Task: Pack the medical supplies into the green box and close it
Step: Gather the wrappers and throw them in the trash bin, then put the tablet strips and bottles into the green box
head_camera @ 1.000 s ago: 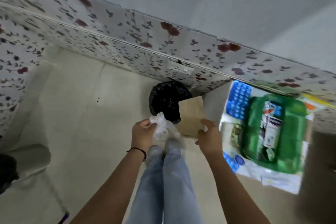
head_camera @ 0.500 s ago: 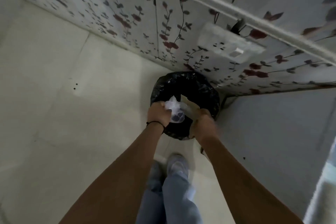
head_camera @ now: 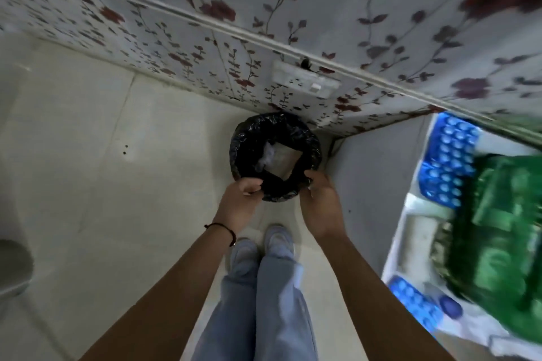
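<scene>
Both hands hover over the black-lined bin (head_camera: pixel 274 155) — left hand (head_camera: pixel 239 202) loosely curled, right hand (head_camera: pixel 319 199) relaxed open, neither holding anything. Clear wrapping (head_camera: pixel 268 157) and brown cardboard (head_camera: pixel 283 160) lie inside, apparently discarded. The green box (head_camera: pixel 498 243) sits blurred at right — seemingly open.

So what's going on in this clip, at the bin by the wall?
A person stands over a black-lined bin on the floor by the flowered wall. A brown paper piece and crumpled clear plastic lie inside it. The left hand and right hand hover at the bin's near rim, both apparently empty. The green box sits blurred at the right, among blue blister packs; whether it is closed cannot be told.
</scene>
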